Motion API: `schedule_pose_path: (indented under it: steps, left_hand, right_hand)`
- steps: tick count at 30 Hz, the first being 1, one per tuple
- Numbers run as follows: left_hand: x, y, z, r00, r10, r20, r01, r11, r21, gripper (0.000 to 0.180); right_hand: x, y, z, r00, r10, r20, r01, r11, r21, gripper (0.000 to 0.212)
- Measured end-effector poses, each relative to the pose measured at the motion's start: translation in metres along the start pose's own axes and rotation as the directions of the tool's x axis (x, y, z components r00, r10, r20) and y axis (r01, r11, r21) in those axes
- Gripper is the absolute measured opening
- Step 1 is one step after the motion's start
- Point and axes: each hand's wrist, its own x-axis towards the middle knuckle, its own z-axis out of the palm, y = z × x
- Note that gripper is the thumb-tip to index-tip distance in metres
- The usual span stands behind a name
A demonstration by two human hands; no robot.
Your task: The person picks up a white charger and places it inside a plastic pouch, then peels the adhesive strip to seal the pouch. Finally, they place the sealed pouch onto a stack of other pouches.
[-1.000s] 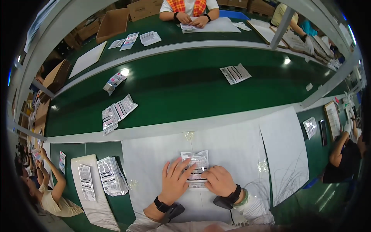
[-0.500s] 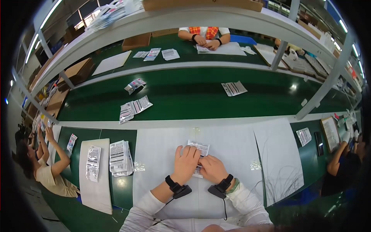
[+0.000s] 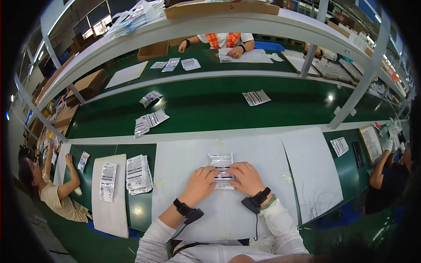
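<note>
A silver-white printed pouch (image 3: pixel 223 160) lies lengthwise before me on the white work sheet (image 3: pixel 184 153). My left hand (image 3: pixel 201 183) grips its left edge, with the fingers curled and their tips on the printed face. From the other side my right hand (image 3: pixel 245 177) holds the right edge, fingers bent over it. Between the two hands the middle of the pouch shows; its side edges are hidden under my fingers. Both wrists carry black straps with small black boxes.
To my left are a stack of printed pouches (image 3: pixel 138 174) and a pale board (image 3: pixel 109 215) bearing one pouch. More pouches (image 3: pixel 151 122) lie on the green surface beyond, under a white shelf (image 3: pixel 245 27). Other people work across from me and at both sides.
My hands were close together over the pouch; now they sit apart at its two sides, uncovering more of it. The person across has moved one hand outward to the left.
</note>
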Motion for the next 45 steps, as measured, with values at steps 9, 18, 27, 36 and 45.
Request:
schedule_pose_path:
  steps: [9, 18, 27, 36, 45]
  left_hand:
    - [-0.025, -0.050, 0.004, 0.972, 0.210, 0.107, -0.224, 0.964, 0.142, 0.047]
    - [-0.029, -0.057, -0.013, 0.941, 0.250, 0.230, -0.265, 0.964, 0.035, 0.046]
    - [-0.025, -0.069, -0.009, 0.934, 0.286, 0.215, -0.284, 0.958, -0.043, 0.049]
    - [-0.025, -0.075, 0.020, 0.949, 0.292, 0.117, -0.277, 0.952, -0.130, 0.040]
    - [-0.032, -0.075, 0.031, 0.955, 0.293, 0.037, -0.278, 0.934, -0.226, 0.036]
  right_hand:
    - [-0.010, 0.017, -0.020, 0.958, -0.048, 0.282, 0.076, 0.993, -0.087, 0.040]
    - [-0.023, 0.028, -0.014, 0.982, 0.109, 0.158, -0.094, 0.991, -0.099, 0.032]
    - [-0.007, -0.061, 0.056, 0.982, 0.186, 0.034, -0.178, 0.970, -0.164, 0.017]
    - [-0.009, -0.066, 0.069, 0.962, 0.269, 0.051, -0.249, 0.936, -0.250, 0.014]
    - [0.008, -0.119, 0.119, 0.841, 0.286, 0.459, -0.136, 0.934, -0.331, 0.024]
